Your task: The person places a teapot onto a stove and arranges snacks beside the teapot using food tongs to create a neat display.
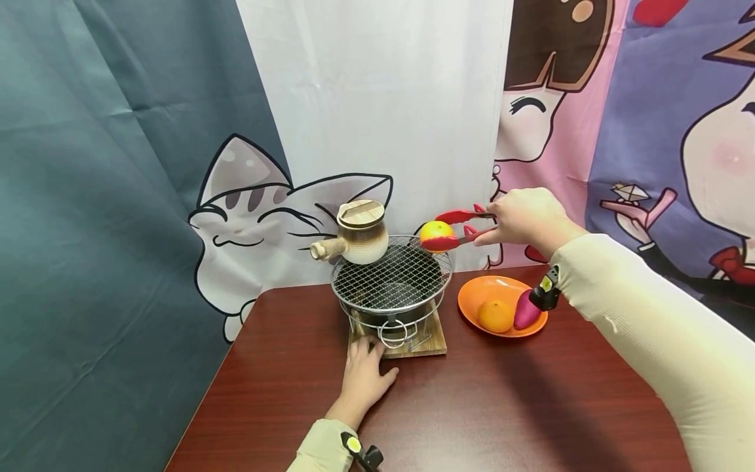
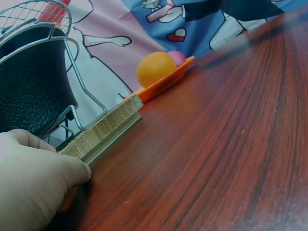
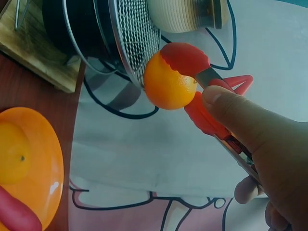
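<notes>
My right hand holds a pair of tongs with red tips. Between those tips is an orange, raised beside the right rim of the wire grill rack. My left hand rests at the front left corner of a wooden board, fingers on the board and thumb by its front edge. On this board stands a black grill stove in a wire frame, topped by the rack. A ceramic pot with a side handle and wooden lid sits on the rack's back left.
To the right of the stove, an orange plate bears another orange and a purplish-pink elongated item. Everything stands on a reddish-brown wooden table. A printed cloth backdrop hangs close behind.
</notes>
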`<state>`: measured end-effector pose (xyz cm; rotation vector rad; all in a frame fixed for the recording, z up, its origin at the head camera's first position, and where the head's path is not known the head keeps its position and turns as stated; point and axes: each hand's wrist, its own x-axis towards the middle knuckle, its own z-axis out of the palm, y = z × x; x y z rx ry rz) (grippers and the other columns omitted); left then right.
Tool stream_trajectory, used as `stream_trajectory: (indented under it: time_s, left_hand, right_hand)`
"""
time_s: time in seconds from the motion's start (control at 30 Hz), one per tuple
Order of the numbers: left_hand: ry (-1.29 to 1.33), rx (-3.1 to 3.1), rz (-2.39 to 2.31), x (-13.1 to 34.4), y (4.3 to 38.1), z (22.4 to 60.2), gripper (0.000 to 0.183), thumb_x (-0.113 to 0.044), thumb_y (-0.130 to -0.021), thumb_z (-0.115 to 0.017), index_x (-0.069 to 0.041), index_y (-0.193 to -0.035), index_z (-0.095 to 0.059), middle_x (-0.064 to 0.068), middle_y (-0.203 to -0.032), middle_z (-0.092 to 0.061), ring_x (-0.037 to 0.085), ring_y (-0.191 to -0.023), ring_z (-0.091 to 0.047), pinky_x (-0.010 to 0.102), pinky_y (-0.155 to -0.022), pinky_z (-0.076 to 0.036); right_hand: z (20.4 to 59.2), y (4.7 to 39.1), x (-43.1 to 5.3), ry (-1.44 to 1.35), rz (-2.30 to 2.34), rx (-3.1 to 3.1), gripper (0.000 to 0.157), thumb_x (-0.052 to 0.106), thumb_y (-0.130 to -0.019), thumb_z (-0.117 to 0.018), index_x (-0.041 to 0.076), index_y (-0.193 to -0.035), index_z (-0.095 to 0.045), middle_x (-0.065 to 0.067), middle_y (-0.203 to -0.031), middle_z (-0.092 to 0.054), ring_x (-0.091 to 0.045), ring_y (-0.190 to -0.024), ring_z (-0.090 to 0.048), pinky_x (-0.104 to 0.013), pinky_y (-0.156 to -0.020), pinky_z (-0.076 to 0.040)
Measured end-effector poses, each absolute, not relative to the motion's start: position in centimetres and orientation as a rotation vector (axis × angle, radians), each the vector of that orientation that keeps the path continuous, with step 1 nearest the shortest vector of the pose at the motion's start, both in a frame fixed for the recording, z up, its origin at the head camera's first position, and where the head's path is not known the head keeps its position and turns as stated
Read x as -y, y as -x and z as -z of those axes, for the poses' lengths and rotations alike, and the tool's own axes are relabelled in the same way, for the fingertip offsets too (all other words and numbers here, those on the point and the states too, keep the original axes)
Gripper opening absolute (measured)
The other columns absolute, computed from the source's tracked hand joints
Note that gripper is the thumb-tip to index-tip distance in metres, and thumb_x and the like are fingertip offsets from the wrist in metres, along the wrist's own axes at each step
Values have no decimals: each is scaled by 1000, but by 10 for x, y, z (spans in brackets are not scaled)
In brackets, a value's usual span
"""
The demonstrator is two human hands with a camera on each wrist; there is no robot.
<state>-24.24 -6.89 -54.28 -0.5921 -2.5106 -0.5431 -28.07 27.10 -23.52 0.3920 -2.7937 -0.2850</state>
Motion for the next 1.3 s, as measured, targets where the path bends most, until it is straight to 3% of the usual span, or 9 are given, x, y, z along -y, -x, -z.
stream_trajectory:
  time_s: [0.23, 0.53, 0.77, 1.3]
  left_hand:
    - [590, 2485, 519, 70, 244, 544, 50, -35, -71, -84, -18, -116, -68, 7, -117, -52, 32, -115, -46, 50, -94, -42]
    - [586, 2525, 545, 69, 243, 541, 50, -34, -74, -84, -17, -118, -69, 8, -118, -52, 33, -118, -46, 50, -98, -41]
    - [592, 2497, 531, 69, 245, 542, 50, -34, -72, -85, -17, -117, -69, 7, -117, -53, 32, -116, -47, 49, -97, -42]
    - [565, 2580, 566, 69, 243, 541, 51, -36, -76, -82, -20, -121, -68, 6, -122, -51, 31, -121, -44, 48, -101, -39]
  right_hand:
    - [238, 282, -259, -413, 277, 2792, 57, 72, -75, -72, 18, -94, -75, -1, -74, -66, -23, -67, -61, -49, -57, -52]
    - [243, 286, -246, -428, 282, 2797, 58, 73, -75, -71, 17, -86, -70, 0, -74, -66, -23, -69, -62, -51, -57, -52]
    - [245, 288, -237, -425, 276, 2793, 60, 74, -75, -70, 17, -92, -71, -1, -76, -67, -25, -67, -61, -48, -56, -51]
    - [250, 295, -226, -448, 260, 2768, 58, 75, -73, -71, 18, -85, -69, 0, -72, -66, -24, -66, -62, -46, -55, -49]
